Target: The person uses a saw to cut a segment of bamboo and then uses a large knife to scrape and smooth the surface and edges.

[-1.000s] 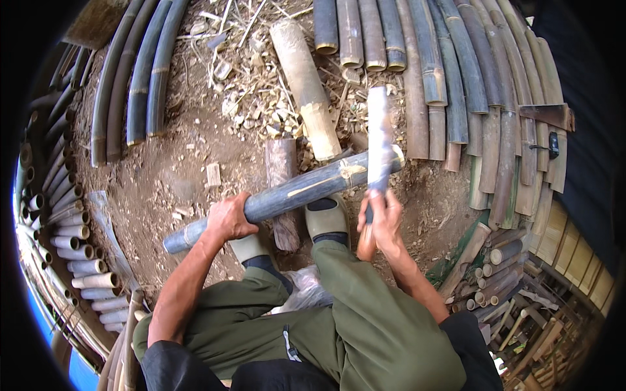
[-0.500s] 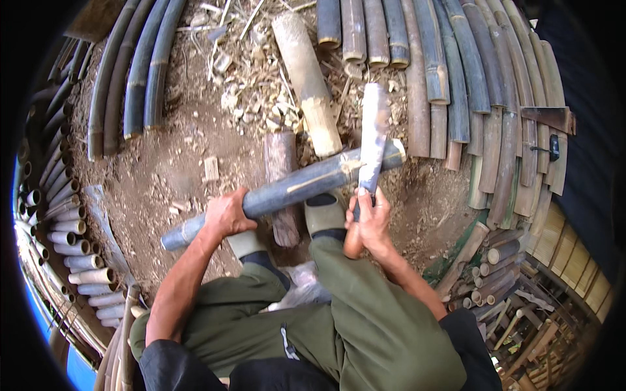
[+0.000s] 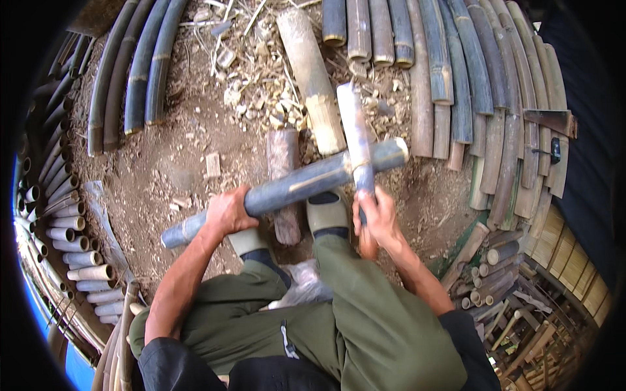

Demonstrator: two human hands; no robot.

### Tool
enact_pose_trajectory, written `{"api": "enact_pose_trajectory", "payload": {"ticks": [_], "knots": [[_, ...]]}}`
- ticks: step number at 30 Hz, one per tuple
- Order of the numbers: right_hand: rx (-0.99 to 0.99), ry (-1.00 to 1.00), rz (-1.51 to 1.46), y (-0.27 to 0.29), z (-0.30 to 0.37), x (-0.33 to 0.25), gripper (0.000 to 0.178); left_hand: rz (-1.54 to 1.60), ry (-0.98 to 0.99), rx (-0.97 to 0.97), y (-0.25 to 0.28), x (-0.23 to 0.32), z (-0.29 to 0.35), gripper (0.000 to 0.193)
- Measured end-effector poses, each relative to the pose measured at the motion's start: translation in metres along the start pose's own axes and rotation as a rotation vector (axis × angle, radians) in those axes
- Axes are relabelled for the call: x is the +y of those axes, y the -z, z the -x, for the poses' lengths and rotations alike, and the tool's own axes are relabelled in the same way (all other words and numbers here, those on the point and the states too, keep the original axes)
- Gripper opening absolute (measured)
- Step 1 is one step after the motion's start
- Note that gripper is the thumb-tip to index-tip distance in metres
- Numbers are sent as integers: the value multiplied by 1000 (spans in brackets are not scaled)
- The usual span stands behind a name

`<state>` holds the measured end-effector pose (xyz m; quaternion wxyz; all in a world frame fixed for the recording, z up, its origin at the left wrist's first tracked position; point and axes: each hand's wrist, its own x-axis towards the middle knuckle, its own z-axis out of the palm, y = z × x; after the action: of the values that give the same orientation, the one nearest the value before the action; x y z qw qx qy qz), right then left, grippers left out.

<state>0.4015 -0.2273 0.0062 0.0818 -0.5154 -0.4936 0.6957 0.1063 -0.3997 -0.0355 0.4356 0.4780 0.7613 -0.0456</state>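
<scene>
A dark bamboo pole [image 3: 293,184] lies slantwise in front of me, its right end raised a little toward the far side. My left hand [image 3: 229,211] is wrapped round its left half. In my right hand [image 3: 378,215] is a machete [image 3: 356,130] with a broad pale blade; part of its wooden handle shows below the fist. The blade crosses over the pole near its right end, pointing away from me; whether it touches the pole I cannot tell. Beneath the pole is a short log [image 3: 283,153], and beyond it lies a pale stripped pole [image 3: 313,85].
Dark bamboo poles [image 3: 450,72] lie in rows at the far right, and a few more [image 3: 145,72] at the far left. Cut bamboo ends [image 3: 88,260] are stacked along the left. Wood chips [image 3: 261,98] litter the dirt floor. Behind my right arm is another bamboo stack [image 3: 495,267].
The machete's tip has swung to the left, and my right hand has shifted slightly to the right. My left hand and the bamboo pole have hardly moved.
</scene>
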Motion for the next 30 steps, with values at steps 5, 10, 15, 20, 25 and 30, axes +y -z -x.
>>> {"api": "enact_pose_trajectory", "payload": {"ticks": [5,10,15,20,25,30], "knots": [[386,80,-338,11,-25,-9,20,-1,-35,31,3,-3,-8,71],[173,5,-144,10,-20,-10,21,23,-21,30,1,-4,-9,69],[-60,-80,-15,-6,6,1,15,13,-34,74,-4,-8,2,69],[272,113,-291,-5,-15,13,16,16,-16,53,-4,-10,-7,67],[195,51,-199,10,-13,7,23,13,-35,54,4,-8,-11,65],[-165,-36,61,-25,11,18,16,6,-12,38,5,-6,-7,66]]}}
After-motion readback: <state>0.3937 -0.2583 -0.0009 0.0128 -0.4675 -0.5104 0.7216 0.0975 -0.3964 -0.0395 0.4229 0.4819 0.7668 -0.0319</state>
